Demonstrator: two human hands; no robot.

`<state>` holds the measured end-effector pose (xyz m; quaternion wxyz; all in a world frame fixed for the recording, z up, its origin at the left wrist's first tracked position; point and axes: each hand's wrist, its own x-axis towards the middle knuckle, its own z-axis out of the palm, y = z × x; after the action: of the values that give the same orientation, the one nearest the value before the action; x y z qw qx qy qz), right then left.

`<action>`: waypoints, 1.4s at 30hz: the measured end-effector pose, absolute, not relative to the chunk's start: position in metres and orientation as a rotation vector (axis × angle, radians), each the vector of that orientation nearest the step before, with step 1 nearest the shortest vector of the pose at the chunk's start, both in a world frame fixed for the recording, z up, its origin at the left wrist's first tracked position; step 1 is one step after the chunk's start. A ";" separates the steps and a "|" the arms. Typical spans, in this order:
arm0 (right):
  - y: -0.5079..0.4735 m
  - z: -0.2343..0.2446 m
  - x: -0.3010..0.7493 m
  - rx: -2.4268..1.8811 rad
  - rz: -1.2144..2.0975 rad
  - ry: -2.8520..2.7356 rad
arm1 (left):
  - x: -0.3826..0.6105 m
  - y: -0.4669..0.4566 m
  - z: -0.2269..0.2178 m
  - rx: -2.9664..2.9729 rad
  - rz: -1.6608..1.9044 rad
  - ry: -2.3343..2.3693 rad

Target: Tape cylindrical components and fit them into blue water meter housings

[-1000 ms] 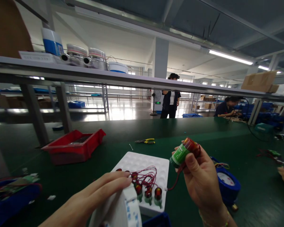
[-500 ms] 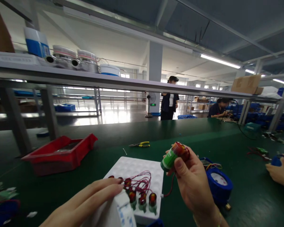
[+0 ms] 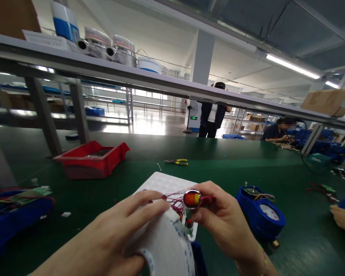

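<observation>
Right hand [image 3: 224,220] is pinched shut around a small wired cylinder [image 3: 191,201], thumb on one side, fingers curled round the other. Left hand [image 3: 115,226] is loosely spread, fingers draped over the top of a white roll [image 3: 165,243] and thumb down by the hole in its side.

From where I'm standing, the green tabletop [image 3: 143,153] is the big thing here, with a long shelf [image 3: 172,82] running above it. Red bin [image 3: 86,166] sits off to the left with some bits in it, can't make out what. White tray [image 3: 161,182] lies in the middle, mostly hidden behind the hands and the roll, with dark red wires bunched up over it. The roll has blue print round its edge and is tilted, right in front of the tray. Over to the right there's a blue meter [image 3: 260,226] with a round white dial and loose wires at the back. Yellow-handled pliers [image 3: 178,162] lie beyond the tray. Smallest of the lot is that cylinder: held just above the tray's right side, orangey end showing, red wire at the fingers.
</observation>
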<state>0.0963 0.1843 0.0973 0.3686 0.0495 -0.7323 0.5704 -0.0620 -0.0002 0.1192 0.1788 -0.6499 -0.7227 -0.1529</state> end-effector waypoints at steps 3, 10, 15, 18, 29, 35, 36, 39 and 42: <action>0.186 0.097 0.097 0.138 1.406 -1.946 | -0.060 0.000 0.121 -1.871 -0.378 -2.021; 0.191 0.096 0.095 0.135 1.417 -1.995 | -0.050 0.000 0.125 -1.905 -0.274 -2.089; 0.191 0.094 0.097 0.094 1.639 -1.926 | -0.040 0.000 0.138 -2.011 -0.397 -2.217; 0.191 0.094 0.099 0.128 1.717 -1.902 | -0.039 -0.003 0.139 -2.043 -0.475 -2.245; 0.192 0.090 0.100 0.129 1.644 -1.950 | -0.041 -0.003 0.135 -2.074 -0.481 -2.213; 0.191 0.088 0.102 0.090 1.609 -1.964 | -0.040 -0.003 0.136 -2.103 -0.551 -2.270; 0.191 0.088 0.103 0.091 1.603 -1.965 | -0.039 -0.003 0.137 -2.103 -0.559 -2.284; 0.192 0.089 0.105 0.110 1.580 -1.990 | -0.037 -0.001 0.141 -2.106 -0.580 -2.339; 0.191 0.090 0.105 0.111 1.549 -2.023 | -0.035 0.001 0.144 -2.120 -0.614 -2.361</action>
<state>0.1052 0.1909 0.0902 0.2915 0.0418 -0.7589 0.5809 -0.0351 0.0005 0.1445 -0.0452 -0.6553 -0.7298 -0.1897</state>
